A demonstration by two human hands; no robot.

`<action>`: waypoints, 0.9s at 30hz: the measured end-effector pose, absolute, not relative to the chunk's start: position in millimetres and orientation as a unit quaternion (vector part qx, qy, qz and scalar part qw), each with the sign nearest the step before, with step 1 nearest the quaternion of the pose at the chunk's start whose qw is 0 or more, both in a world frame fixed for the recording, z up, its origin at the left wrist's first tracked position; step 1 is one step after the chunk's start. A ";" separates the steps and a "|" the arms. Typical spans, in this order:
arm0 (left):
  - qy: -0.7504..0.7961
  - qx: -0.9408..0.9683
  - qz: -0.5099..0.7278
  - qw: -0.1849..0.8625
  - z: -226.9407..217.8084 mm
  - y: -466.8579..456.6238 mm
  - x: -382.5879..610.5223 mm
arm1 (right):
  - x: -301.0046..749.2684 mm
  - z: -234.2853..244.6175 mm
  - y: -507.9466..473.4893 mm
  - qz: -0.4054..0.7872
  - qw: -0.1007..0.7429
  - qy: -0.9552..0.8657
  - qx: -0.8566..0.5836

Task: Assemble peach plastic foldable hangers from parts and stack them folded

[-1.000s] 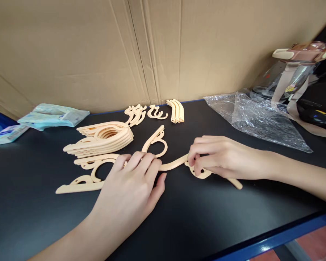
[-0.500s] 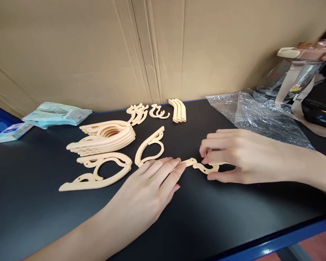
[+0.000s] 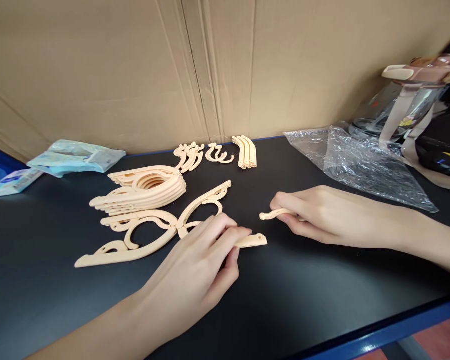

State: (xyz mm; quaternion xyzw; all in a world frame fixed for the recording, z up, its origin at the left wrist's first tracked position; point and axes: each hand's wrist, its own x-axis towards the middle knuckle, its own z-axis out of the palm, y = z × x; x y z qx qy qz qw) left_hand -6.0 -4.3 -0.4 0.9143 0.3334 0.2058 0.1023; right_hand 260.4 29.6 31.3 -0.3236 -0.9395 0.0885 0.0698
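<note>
My left hand [image 3: 204, 265] is closed on a beige plastic hanger arm [image 3: 253, 241], whose holed end sticks out past the fingertips. Between the thumb and fingers of my right hand [image 3: 315, 215] is a hanger hook [image 3: 272, 215], its narrow end pointing left and the rest hidden in the grip. A gap separates the two pieces. Behind the left hand lies another hanger piece [image 3: 189, 207] with a ring-like curve, partly covered by the fingers. Its lower end meets a folding hanger [image 3: 146, 254] lying flat on the left.
A stack of folding hangers [image 3: 153, 195] lies at left. Loose hooks [image 3: 190, 156] and straight arms [image 3: 245, 151] sit along the back. Clear plastic film [image 3: 367, 165] and a strapped clear bottle [image 3: 401, 110] are at right, a tissue pack [image 3: 75, 157] at back left.
My right hand has picked up the hook from the table and turned it. My left fingers have curled around the arm, and the nearby hanger pieces have shifted slightly left, now touching.
</note>
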 end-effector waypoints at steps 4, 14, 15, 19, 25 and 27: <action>0.345 0.903 0.212 0.142 0.4 -5.0 -5.7 | 256.6 28.4 27.1 0.074 0.072 -0.944 -0.314; 0.348 0.897 0.209 0.175 0.0 -4.5 -7.5 | 253.3 22.5 26.2 0.030 0.065 -0.955 -0.288; 0.352 0.894 0.207 0.183 0.2 -4.4 -7.8 | 253.3 22.4 25.9 0.029 0.066 -0.957 -0.281; 0.352 0.892 0.205 0.194 2.8 -3.9 -7.3 | 252.9 22.7 24.9 0.017 0.093 -0.964 -0.247; 0.348 0.906 0.167 0.176 5.5 -4.4 -5.7 | 251.7 23.6 23.3 -0.008 0.138 -0.967 -0.213; 0.334 0.914 0.165 0.163 4.9 -4.0 -5.4 | 251.8 22.3 22.7 -0.030 0.151 -0.968 -0.200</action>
